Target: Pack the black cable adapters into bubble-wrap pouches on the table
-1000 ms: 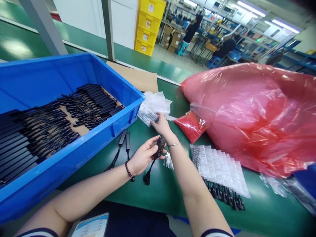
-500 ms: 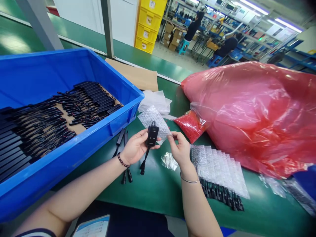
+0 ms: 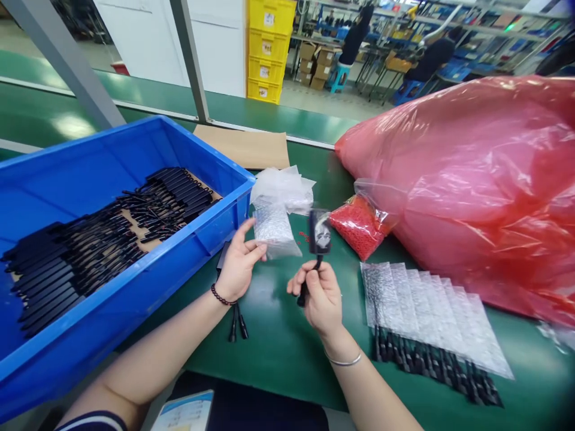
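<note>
My right hand (image 3: 318,293) grips a small black box-shaped electronic device (image 3: 320,232) by its cable, just below the box. The device stands upright above the table, slightly blurred, with a shiny silvery patch on the side facing me. My left hand (image 3: 240,263) has its thumb and fingertips at the lower left corner of a clear bubble-wrap bag (image 3: 274,230) and appears to pinch it. Beneath the left wrist lie more black cabled devices (image 3: 238,320), partly hidden. Tiny red bits (image 3: 303,237) lie between the bag and the held device.
A blue bin (image 3: 211,230) of black cabled devices fills the left. Bubble-wrapped devices (image 3: 431,305) lie in an overlapping row at right. Behind them are a zip bag of red pieces (image 3: 359,224) and a big red plastic bag (image 3: 471,197). White pouches (image 3: 287,185) and cardboard (image 3: 245,146) lie beyond.
The black device has passed from my left hand to my right, which has lifted it. My left hand now has the bubble-wrap bag. A crumpled shiny piece no longer lies on the table.
</note>
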Demonstrator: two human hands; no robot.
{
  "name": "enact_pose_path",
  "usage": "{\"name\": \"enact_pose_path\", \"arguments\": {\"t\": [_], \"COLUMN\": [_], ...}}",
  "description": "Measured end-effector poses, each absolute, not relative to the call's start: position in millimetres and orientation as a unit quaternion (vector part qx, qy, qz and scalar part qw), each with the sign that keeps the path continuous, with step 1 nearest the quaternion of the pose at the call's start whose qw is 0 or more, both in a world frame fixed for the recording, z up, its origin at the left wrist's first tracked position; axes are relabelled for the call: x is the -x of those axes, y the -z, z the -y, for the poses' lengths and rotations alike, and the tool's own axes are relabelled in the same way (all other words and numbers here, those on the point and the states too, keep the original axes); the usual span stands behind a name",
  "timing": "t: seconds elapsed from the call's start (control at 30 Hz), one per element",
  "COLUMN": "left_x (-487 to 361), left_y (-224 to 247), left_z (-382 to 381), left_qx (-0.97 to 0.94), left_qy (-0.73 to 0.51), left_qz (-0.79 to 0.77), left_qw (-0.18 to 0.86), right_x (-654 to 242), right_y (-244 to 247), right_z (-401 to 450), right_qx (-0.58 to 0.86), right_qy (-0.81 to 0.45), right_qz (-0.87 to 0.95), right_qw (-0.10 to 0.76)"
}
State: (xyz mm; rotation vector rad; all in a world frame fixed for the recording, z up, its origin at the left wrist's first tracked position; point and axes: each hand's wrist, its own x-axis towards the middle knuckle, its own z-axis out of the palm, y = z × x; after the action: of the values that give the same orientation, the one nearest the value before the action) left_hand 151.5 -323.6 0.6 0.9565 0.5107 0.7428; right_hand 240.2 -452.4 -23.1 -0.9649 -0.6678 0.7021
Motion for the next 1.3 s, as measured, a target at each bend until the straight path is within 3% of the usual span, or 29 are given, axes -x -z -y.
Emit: {"name": "enact_pose_path", "arguments": {"t": [0.2,0.37,0.6,0.77,1.3], "left_x": [-151,-150,-147,-146,-146], "left_y": [-4,-7,-13,-13,-14], "left_z": [320,315,315,316,318], "left_qx": [-0.478,-0.428,-0.371,-0.349,-0.334], "left_qy": [-0.334,-0.406,-0.478,-0.458,-0.434], "left_qz": [-0.226,-0.223,-0.196,-0.185,-0.167], "left_qw": [0.781,0.776,0.771,0.796,0.82], "right_x": [-256,-256,-253,-251,-253], "right_y": [22,23,25,23,25], "right_z": [455,462,471,467,463], "right_qx": [0.516,0.52,0.607,0.614,0.648], "right_qy": [-0.209,-0.223,-0.116,-0.059,-0.087], "right_qz": [0.319,0.31,0.507,0.584,0.581], "right_qw": [0.767,0.764,0.601,0.528,0.485]}}
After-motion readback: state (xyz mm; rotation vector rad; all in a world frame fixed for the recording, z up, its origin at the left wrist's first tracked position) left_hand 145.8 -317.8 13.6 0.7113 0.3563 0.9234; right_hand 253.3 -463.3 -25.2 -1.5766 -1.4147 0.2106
